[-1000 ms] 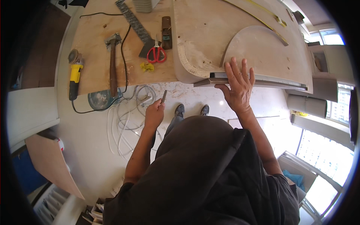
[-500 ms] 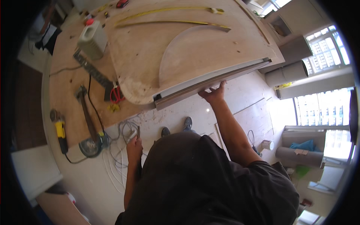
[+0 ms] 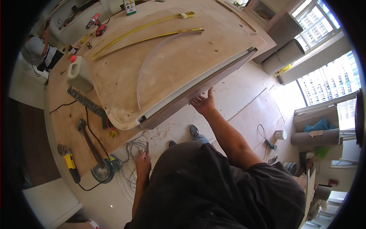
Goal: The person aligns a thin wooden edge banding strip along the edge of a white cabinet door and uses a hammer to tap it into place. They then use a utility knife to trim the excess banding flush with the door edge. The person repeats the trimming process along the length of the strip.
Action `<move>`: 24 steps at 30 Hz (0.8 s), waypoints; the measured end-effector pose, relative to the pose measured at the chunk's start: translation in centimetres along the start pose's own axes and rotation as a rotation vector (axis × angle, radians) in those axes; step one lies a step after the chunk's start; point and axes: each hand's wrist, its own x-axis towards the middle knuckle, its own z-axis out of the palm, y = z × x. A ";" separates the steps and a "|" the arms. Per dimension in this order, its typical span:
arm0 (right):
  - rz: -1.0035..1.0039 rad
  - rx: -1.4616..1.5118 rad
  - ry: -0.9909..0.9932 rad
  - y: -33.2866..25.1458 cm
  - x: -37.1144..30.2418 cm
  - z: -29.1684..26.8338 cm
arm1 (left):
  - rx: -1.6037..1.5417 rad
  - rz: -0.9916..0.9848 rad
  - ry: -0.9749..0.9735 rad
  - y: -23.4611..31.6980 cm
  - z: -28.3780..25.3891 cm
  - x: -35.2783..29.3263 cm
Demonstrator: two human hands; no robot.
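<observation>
My right hand [image 3: 204, 104] is open, its fingers spread at the lower edge of a long brown panel strip [image 3: 183, 100]. The strip stands along the front edge of a wooden worktop [image 3: 171, 57], with a pale channel between them. Low at my left side, my left hand [image 3: 143, 165] is closed around a slim brown stick-like thing [image 3: 147, 146]; its kind cannot be made out. On the worktop lies a curved thin strip [image 3: 152, 57], next to two yellow measuring tapes [image 3: 141, 31].
To the left lie a hammer [image 3: 91, 141], a yellow angle grinder [image 3: 71, 165], a green-bodied power tool [image 3: 106, 170] and a jug [image 3: 79, 74]. A red drill [image 3: 97, 26] stands farther back. Cables [image 3: 131, 179] coil on the floor. Another person [image 3: 36, 51] is at far left.
The whole view has shifted, bringing the drill and the other person into sight. My right hand's fingers look more spread at the strip. My left hand keeps hold of the stick-like thing.
</observation>
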 end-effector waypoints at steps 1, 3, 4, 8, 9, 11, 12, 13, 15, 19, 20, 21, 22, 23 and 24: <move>0.006 -0.014 -0.024 -0.1 -0.1 -0.3 | 0.103 0.081 -0.014 -0.1 0.4 -0.2; 0.013 -0.077 -0.066 -0.5 0.5 -0.8 | -0.071 0.113 -0.089 0.9 1.1 -1.0; 0.013 -0.124 -0.077 -0.8 0.8 -1.5 | -0.156 0.124 -0.132 2.2 1.1 -1.8; 0.149 -0.158 -0.012 -2.7 2.5 -4.2 | -0.270 -0.010 -0.220 13.5 -1.8 -3.1; 0.114 -0.249 0.032 -3.3 2.2 -4.0 | -0.372 -0.073 -0.247 16.4 -2.4 -3.6; 0.028 -0.421 0.123 -5.9 0.4 -3.3 | -0.485 -0.110 -0.275 20.8 -2.0 -3.7; -0.083 -0.501 0.129 -8.5 1.3 -5.3 | -0.495 -0.087 -0.277 22.7 -1.4 -3.4; -0.229 -0.571 0.194 -11.7 2.0 -6.6 | -0.500 -0.058 -0.283 24.8 -0.8 -2.9; -0.516 -0.751 0.376 -17.7 2.6 -6.5 | -0.434 0.035 -0.245 29.5 1.1 -2.1; -1.017 -0.913 0.308 -27.4 1.0 -2.0 | -0.104 0.252 -0.086 33.9 5.6 1.5; -1.065 -0.836 0.251 -29.6 1.5 -1.6 | -0.030 0.271 -0.023 35.7 6.7 2.2; -1.116 -0.850 0.223 -31.1 2.1 -1.2 | 0.043 0.291 0.045 37.6 7.8 3.0; -1.170 -0.865 0.196 -32.4 2.7 -0.7 | 0.114 0.313 0.112 39.3 8.9 3.9; -1.225 -0.881 0.162 -33.5 3.2 -0.2 | 0.226 0.399 0.160 40.7 9.7 4.8; -1.176 -0.890 0.111 -34.3 3.5 0.2 | 0.338 0.485 0.209 42.0 10.5 5.7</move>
